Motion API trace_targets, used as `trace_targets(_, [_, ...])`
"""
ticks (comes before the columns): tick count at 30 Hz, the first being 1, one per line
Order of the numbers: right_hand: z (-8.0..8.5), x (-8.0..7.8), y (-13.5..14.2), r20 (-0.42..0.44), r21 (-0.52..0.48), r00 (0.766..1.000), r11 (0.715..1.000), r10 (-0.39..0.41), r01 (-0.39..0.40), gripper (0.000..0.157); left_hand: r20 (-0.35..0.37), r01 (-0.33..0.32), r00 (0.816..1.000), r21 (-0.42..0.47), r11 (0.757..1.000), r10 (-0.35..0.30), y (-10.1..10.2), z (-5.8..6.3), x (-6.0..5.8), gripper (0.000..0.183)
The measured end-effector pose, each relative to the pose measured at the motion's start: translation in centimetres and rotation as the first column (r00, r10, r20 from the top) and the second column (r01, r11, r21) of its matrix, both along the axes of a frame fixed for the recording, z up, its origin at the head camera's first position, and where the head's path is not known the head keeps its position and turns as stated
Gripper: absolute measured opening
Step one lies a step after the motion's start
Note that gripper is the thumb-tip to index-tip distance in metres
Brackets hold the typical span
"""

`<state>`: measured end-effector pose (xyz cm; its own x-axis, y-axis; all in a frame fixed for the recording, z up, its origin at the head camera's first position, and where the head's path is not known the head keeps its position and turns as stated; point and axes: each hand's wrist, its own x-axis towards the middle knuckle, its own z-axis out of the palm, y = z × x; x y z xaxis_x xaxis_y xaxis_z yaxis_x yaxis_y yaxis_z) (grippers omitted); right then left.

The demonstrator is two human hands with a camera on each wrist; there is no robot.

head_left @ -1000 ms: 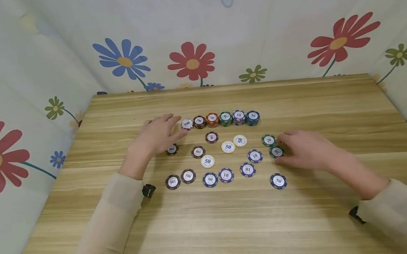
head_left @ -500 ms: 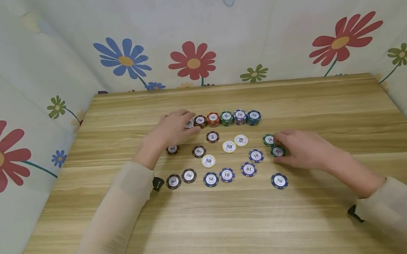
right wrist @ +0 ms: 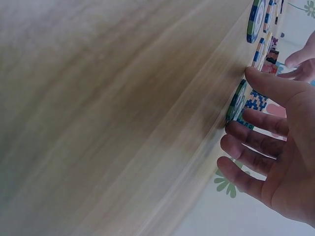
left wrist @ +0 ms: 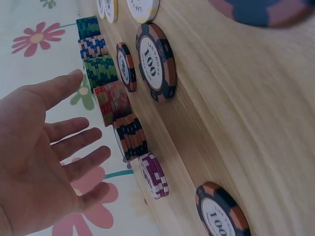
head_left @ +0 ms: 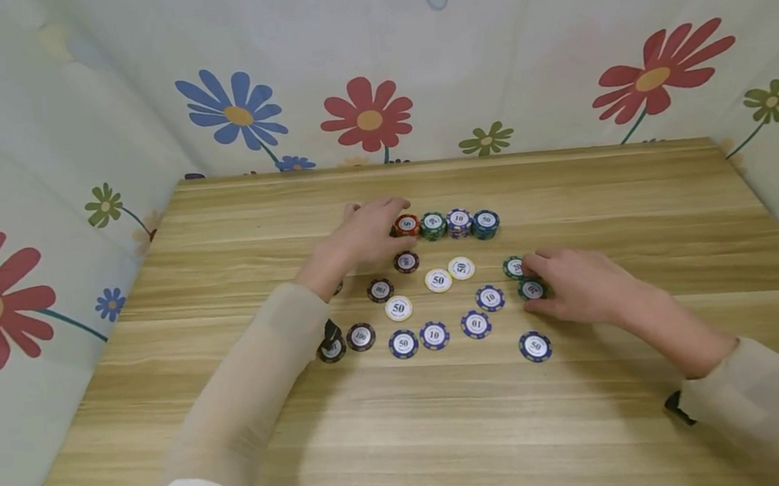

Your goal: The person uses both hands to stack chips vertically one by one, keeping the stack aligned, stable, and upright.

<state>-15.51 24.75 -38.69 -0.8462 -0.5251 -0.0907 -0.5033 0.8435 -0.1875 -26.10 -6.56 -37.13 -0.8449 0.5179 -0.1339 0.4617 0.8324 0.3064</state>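
Observation:
My left hand (head_left: 370,231) hovers over the left end of a row of poker chip stacks, its fingers spread and relaxed around nothing. It hides the purple-and-white stack (left wrist: 153,176) and the black-and-orange stack (left wrist: 130,137) in the head view; both show in the left wrist view. Beside its fingertips stands the red stack (head_left: 407,225). Green (head_left: 433,226), blue-and-white (head_left: 459,223) and blue-green (head_left: 485,224) stacks continue the row rightward. My right hand (head_left: 582,284) rests loosely bent beside two green 20 chips (head_left: 531,290), its fingertips touching or nearly touching them.
In front of the stacks lie loose chips: white 50 chips (head_left: 399,308), dark 100 chips (head_left: 361,337), blue 10 chips (head_left: 476,324) and blue 50 chips (head_left: 535,346). The wooden table (head_left: 453,442) ends at a flowered curtain (head_left: 519,47) behind and at the left.
My left hand has moved right along the row, from beside the purple-and-white stack to the red one. My right hand has barely moved, and the chips lie as before.

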Motion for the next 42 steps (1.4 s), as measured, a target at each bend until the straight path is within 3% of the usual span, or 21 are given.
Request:
trace_targets(15, [0.2,-0.1,-0.3,0.002,0.024,1.000,1.000,0.017,-0.017,0.035,0.069,0.001,0.998,-0.021,1.000,0.001,2.3,-0.3,-1.1,0.069])
trace_targets(31, [0.4,-0.3,-0.4,0.052,-0.004,0.999,1.000,-0.004,0.004,0.032,0.064,0.053,0.997,-0.035,0.998,-0.051,3.4,-0.8,-2.1,0.068])
trace_targets(42, [0.3,-0.4,-0.4,0.053,0.014,0.998,1.000,-0.019,0.018,0.032,0.038,0.077,0.996,-0.046,0.996,-0.075,4.0,-1.1,-2.3,0.058])
